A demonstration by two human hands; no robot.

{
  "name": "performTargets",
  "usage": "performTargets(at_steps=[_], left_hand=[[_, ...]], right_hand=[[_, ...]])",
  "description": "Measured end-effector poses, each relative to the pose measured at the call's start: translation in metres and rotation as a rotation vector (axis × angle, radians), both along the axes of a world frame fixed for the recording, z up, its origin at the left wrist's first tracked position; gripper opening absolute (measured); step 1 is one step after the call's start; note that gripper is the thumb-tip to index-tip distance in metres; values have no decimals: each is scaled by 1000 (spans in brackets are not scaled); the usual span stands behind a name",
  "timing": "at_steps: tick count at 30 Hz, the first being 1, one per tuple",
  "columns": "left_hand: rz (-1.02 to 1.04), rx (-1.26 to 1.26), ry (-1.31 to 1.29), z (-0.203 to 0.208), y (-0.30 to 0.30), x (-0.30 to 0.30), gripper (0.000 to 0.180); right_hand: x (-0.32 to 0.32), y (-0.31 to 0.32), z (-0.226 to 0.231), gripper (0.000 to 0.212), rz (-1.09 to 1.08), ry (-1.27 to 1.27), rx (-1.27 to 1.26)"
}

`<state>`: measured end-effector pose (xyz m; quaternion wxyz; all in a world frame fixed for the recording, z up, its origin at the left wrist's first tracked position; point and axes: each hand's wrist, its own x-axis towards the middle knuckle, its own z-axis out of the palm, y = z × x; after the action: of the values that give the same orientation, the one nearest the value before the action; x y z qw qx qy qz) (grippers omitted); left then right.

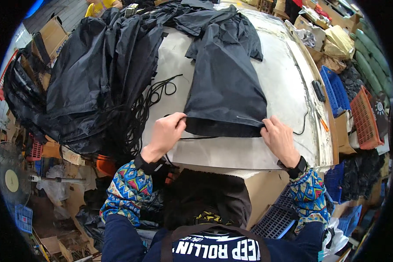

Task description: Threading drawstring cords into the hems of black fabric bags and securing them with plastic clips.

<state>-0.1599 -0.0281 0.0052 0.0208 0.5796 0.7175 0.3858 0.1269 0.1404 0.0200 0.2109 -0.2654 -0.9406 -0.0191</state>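
"Grip first: clamped on something, or apart?"

"Clamped. The left hand pinches the left corner of a black fabric piece at its near edge, thumb and fingers together; the right hand pinches the right corner the same way."

"Where does the piece lie?"

"Along the middle of the pale counter, stretching away from the person. Its near end is drawn wide between the two hands, and the far end is rumpled."

"What's around it?"

"On the left, a big heap of black fabric, with black cords tangled along its inner side. Near the counter's right edge sits a black oblong object; I can't tell its kind."

"And past that edge?"

"A blue plastic crate, with an orange-red plastic crate just beyond it."
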Motion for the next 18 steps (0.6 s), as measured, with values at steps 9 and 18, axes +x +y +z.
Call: performTargets(at_steps=[9,18], left_hand=[[51,-112,275,8,-9,-36,18],[-951,511,-1341,131,-41,118,14]], right_hand=[[-3,-3,9,14,43,-131,45],[18,-2,67,34,378,-279,96]])
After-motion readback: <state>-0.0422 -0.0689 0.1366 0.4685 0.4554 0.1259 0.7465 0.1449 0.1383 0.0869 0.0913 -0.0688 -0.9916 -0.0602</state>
